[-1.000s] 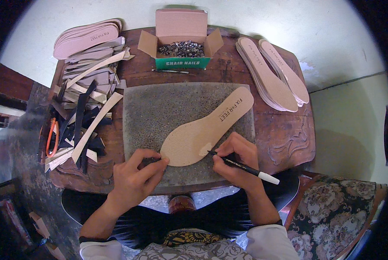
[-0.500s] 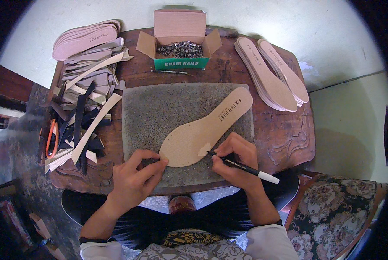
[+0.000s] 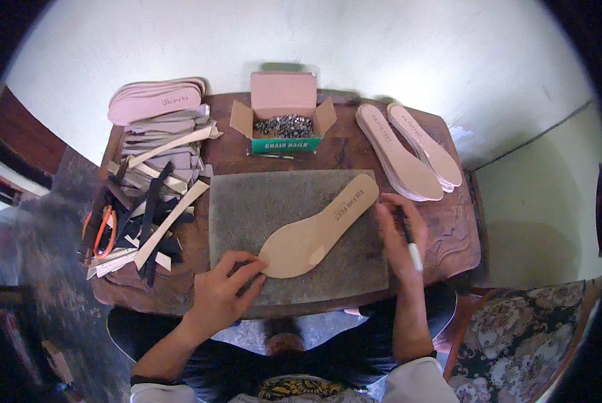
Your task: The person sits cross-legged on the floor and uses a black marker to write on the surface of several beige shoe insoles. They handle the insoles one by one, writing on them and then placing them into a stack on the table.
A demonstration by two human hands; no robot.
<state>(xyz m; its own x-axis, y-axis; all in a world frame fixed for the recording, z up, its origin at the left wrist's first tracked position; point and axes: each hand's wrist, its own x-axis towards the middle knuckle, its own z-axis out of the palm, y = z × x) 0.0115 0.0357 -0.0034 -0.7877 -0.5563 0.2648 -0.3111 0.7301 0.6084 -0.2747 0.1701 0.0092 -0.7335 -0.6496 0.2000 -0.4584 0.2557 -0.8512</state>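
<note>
A tan shoe insole lies at a slant on a grey stone slab on a small wooden table. My left hand pinches the insole's wide near end with thumb and fingers. My right hand is at the slab's right edge beside the insole's heel end, and it holds a black pen with a white end that points toward me.
An open pink and green box of small metal nails stands at the back. Stacked insoles lie at the right and back left. Tan and black strips and orange-handled pliers crowd the left side.
My right hand has moved with the pen from the insole's middle edge up and right to the heel end. The insole has turned slightly. My left hand stays on its near end.
</note>
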